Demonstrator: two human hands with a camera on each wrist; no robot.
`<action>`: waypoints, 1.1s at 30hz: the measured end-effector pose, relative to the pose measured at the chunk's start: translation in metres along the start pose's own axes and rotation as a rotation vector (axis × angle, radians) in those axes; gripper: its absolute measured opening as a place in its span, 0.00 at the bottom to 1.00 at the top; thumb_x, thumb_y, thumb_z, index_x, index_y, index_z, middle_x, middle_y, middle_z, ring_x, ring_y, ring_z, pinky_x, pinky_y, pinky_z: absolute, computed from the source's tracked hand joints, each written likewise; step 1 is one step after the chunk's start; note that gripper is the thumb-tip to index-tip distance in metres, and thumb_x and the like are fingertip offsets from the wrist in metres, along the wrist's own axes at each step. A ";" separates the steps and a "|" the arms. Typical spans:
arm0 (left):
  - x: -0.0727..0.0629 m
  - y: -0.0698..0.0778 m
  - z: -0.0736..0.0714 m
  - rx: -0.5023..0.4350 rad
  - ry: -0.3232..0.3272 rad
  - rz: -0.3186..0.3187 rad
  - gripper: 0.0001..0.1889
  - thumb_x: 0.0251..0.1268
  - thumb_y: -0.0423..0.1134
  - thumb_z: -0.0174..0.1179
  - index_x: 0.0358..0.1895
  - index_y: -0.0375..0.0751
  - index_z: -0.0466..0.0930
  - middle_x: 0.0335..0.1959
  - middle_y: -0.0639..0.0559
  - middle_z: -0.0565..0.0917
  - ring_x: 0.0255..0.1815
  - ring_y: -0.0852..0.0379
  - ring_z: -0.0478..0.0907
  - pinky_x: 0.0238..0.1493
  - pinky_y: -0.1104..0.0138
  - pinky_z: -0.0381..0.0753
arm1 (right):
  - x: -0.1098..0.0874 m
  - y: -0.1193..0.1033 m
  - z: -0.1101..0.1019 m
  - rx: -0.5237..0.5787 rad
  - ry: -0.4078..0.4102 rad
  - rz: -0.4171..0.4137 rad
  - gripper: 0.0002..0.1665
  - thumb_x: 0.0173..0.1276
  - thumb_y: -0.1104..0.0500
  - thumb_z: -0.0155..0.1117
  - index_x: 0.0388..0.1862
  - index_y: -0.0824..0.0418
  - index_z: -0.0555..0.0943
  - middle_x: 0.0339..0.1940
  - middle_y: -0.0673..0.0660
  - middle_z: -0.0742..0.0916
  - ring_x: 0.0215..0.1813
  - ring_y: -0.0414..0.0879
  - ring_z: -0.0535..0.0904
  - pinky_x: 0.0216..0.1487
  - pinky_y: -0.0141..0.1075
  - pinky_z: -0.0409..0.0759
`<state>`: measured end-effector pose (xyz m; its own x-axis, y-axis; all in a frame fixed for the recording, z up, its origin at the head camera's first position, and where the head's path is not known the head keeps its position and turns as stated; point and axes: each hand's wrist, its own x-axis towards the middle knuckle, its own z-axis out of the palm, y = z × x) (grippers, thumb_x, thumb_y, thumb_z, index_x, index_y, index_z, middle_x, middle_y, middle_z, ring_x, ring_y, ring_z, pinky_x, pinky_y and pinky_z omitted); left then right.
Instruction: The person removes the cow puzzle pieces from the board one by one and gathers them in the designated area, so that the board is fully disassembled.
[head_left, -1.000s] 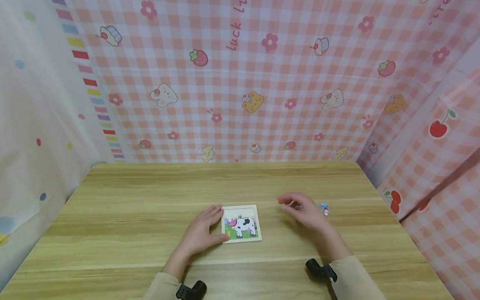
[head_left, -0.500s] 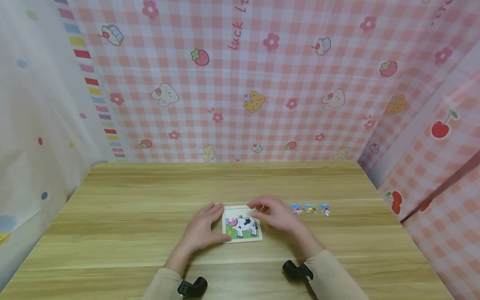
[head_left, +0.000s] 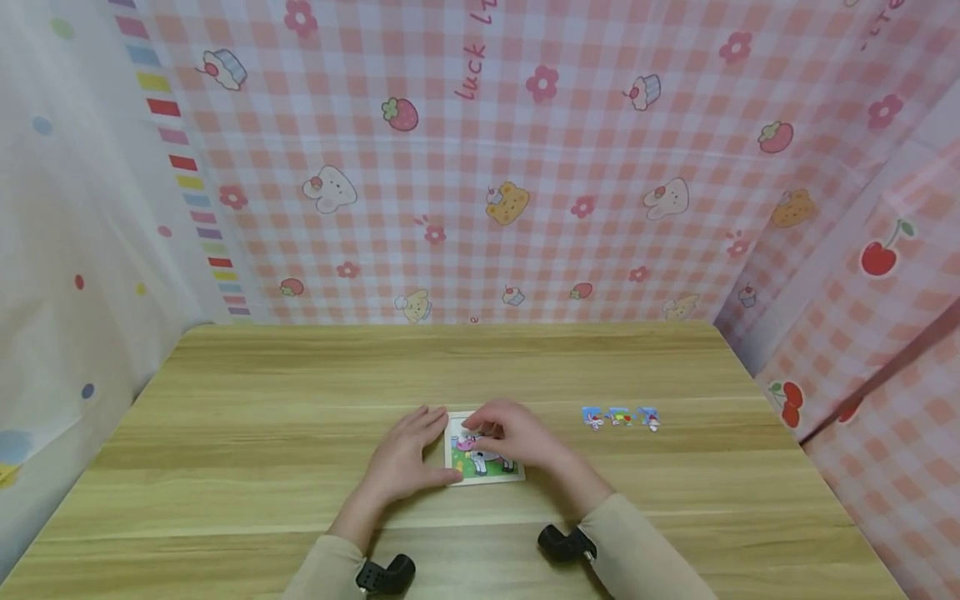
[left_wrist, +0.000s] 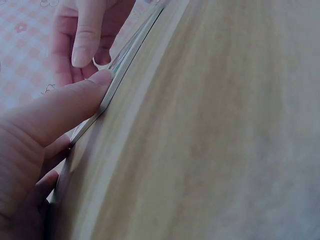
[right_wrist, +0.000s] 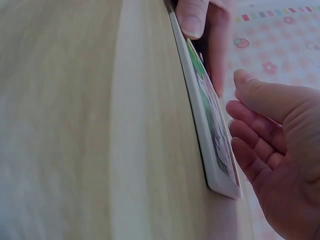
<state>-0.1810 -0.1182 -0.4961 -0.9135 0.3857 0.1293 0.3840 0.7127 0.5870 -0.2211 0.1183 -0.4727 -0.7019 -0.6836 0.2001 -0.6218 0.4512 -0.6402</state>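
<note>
A small square wooden puzzle board [head_left: 487,481] with a cow picture lies flat on the table. Its upper strip shows bare and pale. My left hand [head_left: 407,460] rests at the board's left side, thumb on the lower left corner and fingers along the left edge. Above the board hovers my right hand [head_left: 517,435], fingers loosely bent and thumb apart from them. In the right wrist view, the right hand [right_wrist: 280,145] shows nothing between thumb and fingers. Right of it lie a puzzle piece with blue [head_left: 592,417], a yellow-green piece [head_left: 620,416] and another blue piece [head_left: 649,418].
The wood-grain table [head_left: 300,383] extends around the board. A pink checked cloth [head_left: 465,167] hangs behind its far edge. White cloth [head_left: 82,250] hangs at the left, and more pink cloth [head_left: 885,333] at the right. A black wrist camera [head_left: 386,575] sits on the left forearm.
My right hand has moved left from over the puzzle pieces to above the board, uncovering the row of pieces. My left hand stays at the board's left edge.
</note>
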 end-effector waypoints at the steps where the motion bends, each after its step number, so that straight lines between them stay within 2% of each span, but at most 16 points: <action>1: 0.000 0.000 0.000 0.000 0.000 0.001 0.49 0.50 0.55 0.80 0.73 0.33 0.72 0.76 0.42 0.70 0.80 0.37 0.58 0.79 0.42 0.55 | 0.000 0.000 0.001 0.002 0.000 0.005 0.14 0.68 0.63 0.73 0.51 0.66 0.87 0.41 0.55 0.88 0.38 0.39 0.79 0.42 0.31 0.81; 7: -0.001 -0.001 0.000 0.001 -0.009 0.004 0.48 0.51 0.55 0.79 0.73 0.32 0.72 0.77 0.41 0.70 0.80 0.36 0.58 0.78 0.41 0.56 | 0.001 -0.004 0.007 -0.011 0.004 0.032 0.14 0.68 0.62 0.74 0.51 0.64 0.87 0.42 0.54 0.88 0.38 0.38 0.76 0.42 0.30 0.78; 14: -0.001 0.001 -0.001 0.007 -0.017 0.001 0.48 0.52 0.56 0.79 0.73 0.32 0.72 0.77 0.41 0.70 0.80 0.35 0.58 0.78 0.40 0.57 | 0.002 -0.007 0.011 -0.027 0.004 0.066 0.15 0.68 0.61 0.74 0.51 0.64 0.87 0.44 0.55 0.87 0.42 0.42 0.79 0.46 0.32 0.79; 22: 0.000 0.004 -0.002 -0.006 -0.022 0.001 0.49 0.52 0.57 0.79 0.73 0.31 0.71 0.77 0.41 0.69 0.80 0.35 0.58 0.78 0.39 0.56 | 0.001 -0.009 0.014 -0.063 -0.004 0.109 0.15 0.68 0.60 0.74 0.52 0.62 0.87 0.45 0.54 0.86 0.41 0.41 0.76 0.44 0.32 0.77; 33: 0.000 0.002 -0.001 -0.007 -0.023 -0.009 0.49 0.52 0.57 0.78 0.74 0.32 0.70 0.77 0.41 0.69 0.80 0.35 0.58 0.77 0.38 0.56 | 0.002 -0.015 0.019 -0.110 0.003 0.128 0.14 0.69 0.60 0.73 0.52 0.60 0.88 0.48 0.55 0.86 0.47 0.48 0.79 0.52 0.42 0.78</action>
<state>-0.1804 -0.1175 -0.4945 -0.9137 0.3924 0.1058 0.3745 0.7119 0.5941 -0.2071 0.0994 -0.4769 -0.7786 -0.6150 0.1246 -0.5616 0.5944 -0.5756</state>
